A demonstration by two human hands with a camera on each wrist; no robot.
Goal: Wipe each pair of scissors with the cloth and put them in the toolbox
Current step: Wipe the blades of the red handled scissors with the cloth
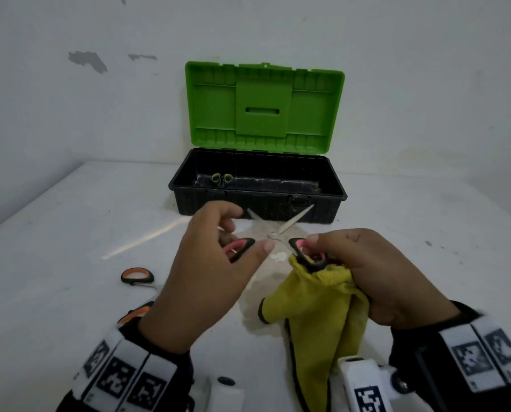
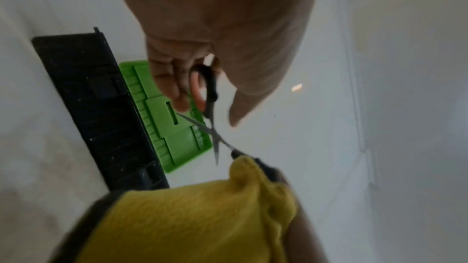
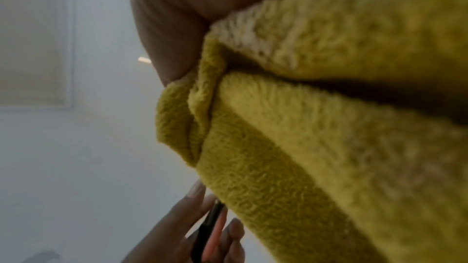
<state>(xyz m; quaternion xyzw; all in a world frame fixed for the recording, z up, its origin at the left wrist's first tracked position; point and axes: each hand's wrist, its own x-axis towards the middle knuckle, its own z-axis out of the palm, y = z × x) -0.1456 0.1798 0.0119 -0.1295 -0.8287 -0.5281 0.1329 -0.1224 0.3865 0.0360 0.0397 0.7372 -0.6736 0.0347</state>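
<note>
Nearest the camera, 2 hands work above the white table [image 1: 55, 233], each wrist in a black band with printed marker tags. The right hand [image 1: 376, 275] has its fingers curled round 1 yellow cloth [image 1: 316, 316] and, with it, 1 handle loop of the pink-handled scissors [image 1: 273, 233]; the cloth is bunched up against that loop and hangs down toward the table. The right wrist view is mostly cloth, so the finger detail there can't be read. The left hand [image 1: 215, 263] grips the other loop of the same pair, fingers curled through or round it, thumb extended toward the pivot. In the left wrist view that loop [image 2: 202, 87] sits between the fingers. The blades are spread wide into an X, tips pointing away toward the box, held clear of the table.

Left of the hands, 1 pair of orange-handled scissors [image 1: 137, 275] lies flat on the table, partly hidden behind the left wrist; both loops show, the blades don't.

Farther back, 1 toolbox [image 1: 257, 200] stands against the wall: black tub, green lid [image 1: 264, 107] propped upright. Inside, at the left end, 1 pair of green-handled scissors [image 1: 222, 178]; only the 2 loops are visible.

Count: 3 pairs of scissors, 1 in the box, 1 in hand, 1 on the table.
</note>
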